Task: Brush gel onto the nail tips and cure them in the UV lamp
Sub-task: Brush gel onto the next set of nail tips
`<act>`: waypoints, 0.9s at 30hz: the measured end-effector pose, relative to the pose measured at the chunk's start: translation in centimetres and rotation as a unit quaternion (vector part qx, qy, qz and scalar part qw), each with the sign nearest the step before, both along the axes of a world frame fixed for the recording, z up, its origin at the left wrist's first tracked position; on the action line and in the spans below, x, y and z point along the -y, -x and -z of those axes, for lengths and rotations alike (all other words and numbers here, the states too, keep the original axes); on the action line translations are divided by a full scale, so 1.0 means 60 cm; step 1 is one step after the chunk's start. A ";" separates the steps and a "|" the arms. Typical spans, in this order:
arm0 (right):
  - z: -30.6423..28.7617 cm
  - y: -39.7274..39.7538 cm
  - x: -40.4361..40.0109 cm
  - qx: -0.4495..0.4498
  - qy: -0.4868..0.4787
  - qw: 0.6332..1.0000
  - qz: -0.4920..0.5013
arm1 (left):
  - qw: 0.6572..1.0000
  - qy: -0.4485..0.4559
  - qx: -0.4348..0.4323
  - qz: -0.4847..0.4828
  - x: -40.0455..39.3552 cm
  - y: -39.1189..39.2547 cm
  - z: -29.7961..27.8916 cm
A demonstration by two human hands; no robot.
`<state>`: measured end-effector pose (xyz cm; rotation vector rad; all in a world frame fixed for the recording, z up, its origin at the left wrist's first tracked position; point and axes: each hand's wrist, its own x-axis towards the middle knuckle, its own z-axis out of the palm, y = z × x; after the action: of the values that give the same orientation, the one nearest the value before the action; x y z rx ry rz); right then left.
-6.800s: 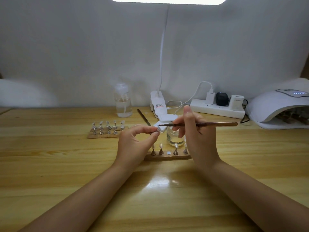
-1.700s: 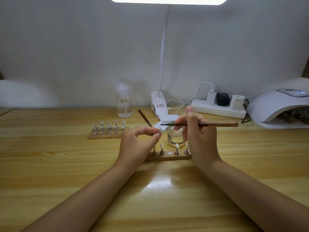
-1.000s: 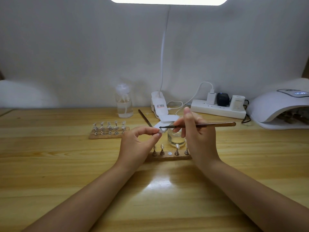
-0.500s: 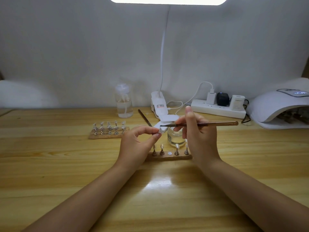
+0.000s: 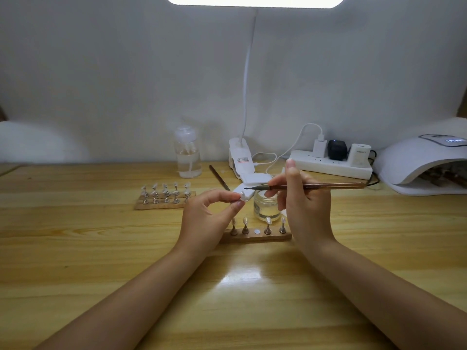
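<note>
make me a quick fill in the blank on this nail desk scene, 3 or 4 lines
1. The right hand holds a ____ whose tip meets the nail tip pinched by the left hand.
2. On the near wooden strip, the ____ spot of its five stands bare.
3. The glass jar stands just ____ that strip.
4. The UV lamp sits at the table's far ____ side.

Missing words: brush; middle; behind; right

Nothing was legible: the label (image 5: pixel 244 160) on the lamp clamp (image 5: pixel 240 157) behind the grip and the UV lamp's lit display (image 5: pixel 455 140) were too blurred.
</note>
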<state>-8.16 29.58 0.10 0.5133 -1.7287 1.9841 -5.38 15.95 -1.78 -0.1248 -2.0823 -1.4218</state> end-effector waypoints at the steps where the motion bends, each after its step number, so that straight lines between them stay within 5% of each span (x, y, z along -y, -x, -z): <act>1: 0.000 0.000 0.001 0.001 -0.002 1.000 -0.002 | 1.000 0.001 0.000 0.000 0.000 0.000 0.000; 27: 0.007 0.002 -0.003 0.005 -0.005 1.000 0.001 | 1.000 -0.008 0.006 0.000 -0.001 0.001 -0.001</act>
<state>-8.26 29.77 -0.31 0.5059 -1.7455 1.9793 -5.43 16.04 -1.75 -0.1096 -2.0797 -1.4427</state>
